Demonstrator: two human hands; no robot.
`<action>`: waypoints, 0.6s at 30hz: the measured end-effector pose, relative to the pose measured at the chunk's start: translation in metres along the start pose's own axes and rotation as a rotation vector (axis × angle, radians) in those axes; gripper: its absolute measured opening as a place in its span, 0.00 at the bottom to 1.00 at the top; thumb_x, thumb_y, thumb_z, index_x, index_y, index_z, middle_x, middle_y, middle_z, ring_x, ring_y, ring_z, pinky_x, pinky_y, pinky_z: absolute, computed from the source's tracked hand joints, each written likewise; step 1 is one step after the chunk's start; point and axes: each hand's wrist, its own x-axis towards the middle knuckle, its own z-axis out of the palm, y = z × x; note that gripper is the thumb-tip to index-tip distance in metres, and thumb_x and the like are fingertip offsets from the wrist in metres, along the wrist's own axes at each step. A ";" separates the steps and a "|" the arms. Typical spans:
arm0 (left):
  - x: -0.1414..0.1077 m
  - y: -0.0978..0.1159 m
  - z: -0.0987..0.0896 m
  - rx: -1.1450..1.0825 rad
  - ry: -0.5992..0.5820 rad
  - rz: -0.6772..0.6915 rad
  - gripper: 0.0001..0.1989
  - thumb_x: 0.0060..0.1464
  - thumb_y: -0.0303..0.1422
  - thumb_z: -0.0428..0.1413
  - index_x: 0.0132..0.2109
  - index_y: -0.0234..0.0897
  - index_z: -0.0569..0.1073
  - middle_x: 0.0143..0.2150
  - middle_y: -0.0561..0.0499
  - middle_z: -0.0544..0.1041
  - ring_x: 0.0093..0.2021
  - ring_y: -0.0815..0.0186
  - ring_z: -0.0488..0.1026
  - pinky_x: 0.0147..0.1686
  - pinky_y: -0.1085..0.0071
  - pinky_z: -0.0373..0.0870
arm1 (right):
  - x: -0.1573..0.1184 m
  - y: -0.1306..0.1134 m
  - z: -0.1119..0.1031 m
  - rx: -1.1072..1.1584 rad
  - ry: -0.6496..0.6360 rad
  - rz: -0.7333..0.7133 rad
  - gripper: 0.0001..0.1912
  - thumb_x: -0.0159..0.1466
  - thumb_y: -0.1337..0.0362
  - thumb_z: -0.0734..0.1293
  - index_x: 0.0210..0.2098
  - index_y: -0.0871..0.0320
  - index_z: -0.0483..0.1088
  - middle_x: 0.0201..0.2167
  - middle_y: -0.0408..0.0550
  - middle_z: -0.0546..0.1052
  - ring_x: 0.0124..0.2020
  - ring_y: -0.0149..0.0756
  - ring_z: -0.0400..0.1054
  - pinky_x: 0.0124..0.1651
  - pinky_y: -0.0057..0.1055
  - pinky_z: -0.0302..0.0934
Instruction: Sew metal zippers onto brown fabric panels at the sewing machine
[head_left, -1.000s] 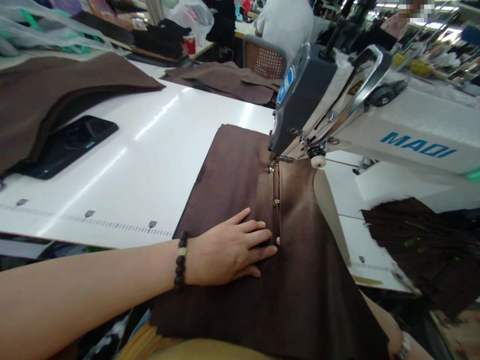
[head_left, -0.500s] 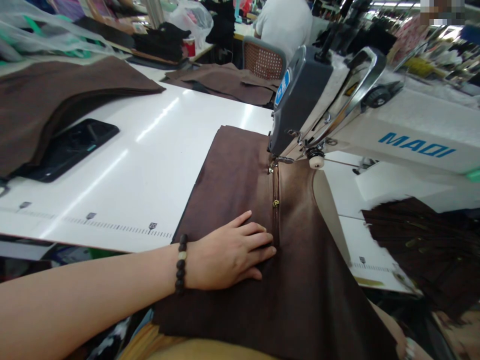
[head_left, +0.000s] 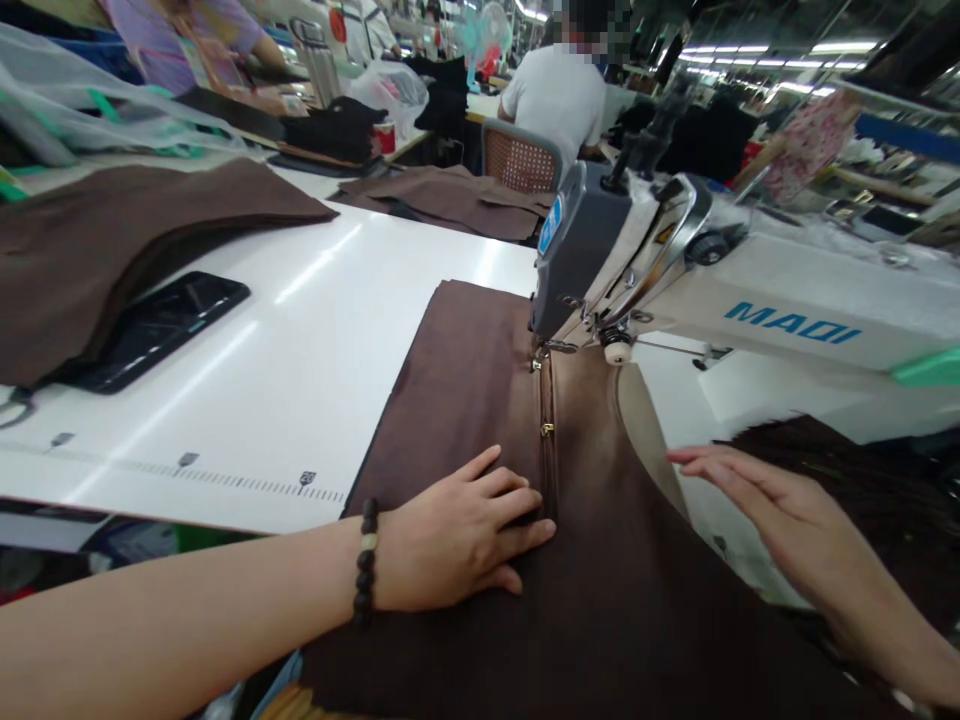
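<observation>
A dark brown fabric panel (head_left: 442, 420) lies on the white sewing table (head_left: 247, 420) and runs under the sewing machine head (head_left: 581, 255). A zipper with small brass pulls (head_left: 548, 415) runs along its seam up to the presser foot (head_left: 551, 347). My left hand (head_left: 457, 530), with a dark bead bracelet on the wrist, lies flat on the fabric beside the zipper, its fingertips at the zipper's edge. My right hand (head_left: 772, 500) is blurred, fingers apart, holding nothing. It is over the panel's right side, near a tan lining edge (head_left: 649, 430).
A black phone (head_left: 161, 330) lies on the table to the left, below a stack of brown fabric (head_left: 127, 250). More brown pieces (head_left: 450, 200) lie beyond. A dark fabric pile (head_left: 847, 470) sits at right. A seated co-worker (head_left: 555, 100) and other people work behind.
My right hand has come into view at the right, above the fabric. The view has tilted up and shifted, showing more of the room. My left hand stays on the fabric.
</observation>
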 end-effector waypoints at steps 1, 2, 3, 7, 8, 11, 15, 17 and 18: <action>0.000 0.000 0.000 0.006 0.002 0.000 0.21 0.60 0.45 0.44 0.57 0.42 0.60 0.52 0.50 0.64 0.52 0.61 0.59 0.59 0.55 0.41 | 0.002 -0.008 0.000 0.010 -0.004 -0.040 0.15 0.64 0.55 0.56 0.38 0.56 0.70 0.39 0.44 0.74 0.41 0.32 0.69 0.46 0.32 0.64; 0.000 0.000 0.001 0.012 0.001 0.000 0.21 0.60 0.45 0.45 0.57 0.42 0.60 0.52 0.50 0.65 0.52 0.61 0.59 0.59 0.55 0.41 | 0.004 -0.018 0.002 0.010 -0.004 -0.101 0.15 0.64 0.57 0.55 0.40 0.54 0.70 0.42 0.44 0.73 0.44 0.31 0.68 0.48 0.31 0.63; 0.000 0.001 0.002 0.020 0.001 0.000 0.21 0.59 0.45 0.45 0.57 0.42 0.60 0.52 0.50 0.64 0.52 0.61 0.59 0.59 0.55 0.42 | 0.007 -0.030 0.008 -0.005 -0.008 -0.176 0.14 0.64 0.59 0.55 0.44 0.53 0.68 0.47 0.44 0.71 0.48 0.31 0.65 0.52 0.30 0.61; -0.001 0.001 0.003 0.042 0.010 -0.004 0.21 0.59 0.45 0.45 0.57 0.43 0.59 0.52 0.51 0.64 0.52 0.61 0.59 0.59 0.55 0.42 | 0.019 -0.059 0.054 -0.153 -0.081 -0.423 0.21 0.64 0.67 0.53 0.56 0.62 0.57 0.58 0.51 0.59 0.59 0.35 0.53 0.59 0.37 0.54; -0.002 0.001 0.003 0.045 0.014 -0.003 0.21 0.59 0.45 0.45 0.56 0.43 0.60 0.51 0.51 0.65 0.52 0.61 0.60 0.59 0.55 0.42 | 0.021 -0.059 0.068 -0.185 -0.091 -0.429 0.21 0.63 0.68 0.53 0.56 0.64 0.57 0.58 0.53 0.59 0.59 0.36 0.52 0.59 0.39 0.53; -0.002 0.001 0.002 0.054 0.030 0.003 0.21 0.59 0.45 0.45 0.56 0.43 0.60 0.50 0.51 0.66 0.52 0.61 0.60 0.59 0.55 0.44 | 0.024 -0.049 0.096 -0.255 -0.099 -0.402 0.21 0.64 0.70 0.52 0.56 0.64 0.58 0.57 0.53 0.60 0.59 0.37 0.52 0.59 0.45 0.51; -0.002 0.002 0.002 0.072 0.049 0.005 0.21 0.59 0.45 0.46 0.56 0.42 0.61 0.50 0.51 0.66 0.51 0.62 0.61 0.59 0.56 0.44 | 0.022 -0.039 0.102 -0.317 -0.095 -0.401 0.21 0.64 0.68 0.51 0.56 0.63 0.58 0.57 0.53 0.60 0.59 0.38 0.52 0.59 0.48 0.51; -0.002 0.003 0.004 0.086 0.059 -0.004 0.22 0.58 0.46 0.46 0.56 0.41 0.61 0.50 0.50 0.67 0.52 0.61 0.61 0.59 0.55 0.44 | 0.020 -0.039 0.100 -0.335 -0.082 -0.423 0.21 0.65 0.67 0.51 0.57 0.64 0.57 0.57 0.53 0.60 0.59 0.38 0.53 0.58 0.48 0.52; -0.002 0.005 0.005 0.094 0.062 -0.006 0.22 0.58 0.46 0.46 0.56 0.40 0.61 0.50 0.49 0.67 0.52 0.61 0.60 0.59 0.56 0.44 | 0.020 -0.039 0.098 -0.340 -0.075 -0.438 0.21 0.65 0.67 0.51 0.57 0.64 0.56 0.58 0.53 0.59 0.59 0.38 0.53 0.58 0.48 0.52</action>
